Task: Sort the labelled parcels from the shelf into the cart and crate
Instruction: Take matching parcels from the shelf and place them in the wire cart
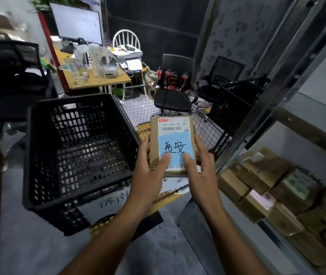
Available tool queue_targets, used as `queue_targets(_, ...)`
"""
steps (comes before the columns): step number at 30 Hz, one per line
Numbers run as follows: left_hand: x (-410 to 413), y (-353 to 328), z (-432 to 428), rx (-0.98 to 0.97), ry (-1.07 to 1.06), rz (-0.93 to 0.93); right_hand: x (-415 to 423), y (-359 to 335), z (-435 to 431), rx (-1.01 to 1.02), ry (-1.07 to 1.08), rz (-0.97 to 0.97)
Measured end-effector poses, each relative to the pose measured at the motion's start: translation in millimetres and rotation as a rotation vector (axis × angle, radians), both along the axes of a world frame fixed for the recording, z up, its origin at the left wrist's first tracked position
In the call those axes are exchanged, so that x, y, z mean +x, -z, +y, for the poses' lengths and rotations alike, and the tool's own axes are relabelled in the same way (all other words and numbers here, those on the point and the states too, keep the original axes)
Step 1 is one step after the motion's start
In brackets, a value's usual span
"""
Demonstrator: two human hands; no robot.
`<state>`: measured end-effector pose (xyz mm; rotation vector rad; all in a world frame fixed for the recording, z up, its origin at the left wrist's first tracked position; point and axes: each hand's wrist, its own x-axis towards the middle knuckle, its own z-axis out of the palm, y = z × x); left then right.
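Two hands [178, 171] hold one parcel [173, 132].

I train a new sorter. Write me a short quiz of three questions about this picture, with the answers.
1. True or false: only one hand holds the parcel.
2. The handwritten note on the parcel is: A red, B blue, C green.
3. Fill in: the black crate stands on the parcel's ___ side.

Key: 1 false, the left hand and the right hand both grip it; 2 B; 3 left.
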<state>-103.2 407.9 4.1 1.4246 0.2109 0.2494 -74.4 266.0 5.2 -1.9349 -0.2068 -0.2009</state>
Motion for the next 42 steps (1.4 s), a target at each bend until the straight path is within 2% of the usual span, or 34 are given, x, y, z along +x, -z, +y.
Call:
queue_targets(10, 73.3, 5.4, 30.3, -0.088, -0.077, 0.005, 87.5, -3.3, 36.1, -0.060, -0.130, 0.072)
queue_targets(17, 150.4, 17.7, 55.1, 0.026, -0.149, 0.094, 182.1, 21.7, 49.5, 0.000, -0.211, 0.128)
queue_targets(20, 194.7, 26.3, 72.1, 0.157, -0.212, 0.172, 229.5, 32.2, 56.1, 0.027, -0.262, 0.194)
queue_targets(25, 260.1, 45.1, 104.2, 0.738, -0.269, 0.346, 315.4, 55.5, 71.6, -0.007, -0.252, 0.288)
queue_targets(28, 286.9, 54.5, 115.8, 0.931, -0.217, 0.471, 357.9, 77.3, 79.7, -0.043, -0.239, 0.355)
queue_targets(32, 307.7, 72.0, 124.1, 1.034, -0.195, 0.537, 400.0, 111.3, 93.9, -0.067, -0.275, 0.446)
queue_targets(38, 311.0, 83.7, 123.7, 1.002, -0.280, 0.611, 441.1, 160.1, 119.2, -0.041, -0.328, 0.537)
queue_targets(42, 314.6, 85.8, 124.8, 1.054, -0.292, 0.627, 463.5, 188.6, 132.9, -0.030, -0.322, 0.554)
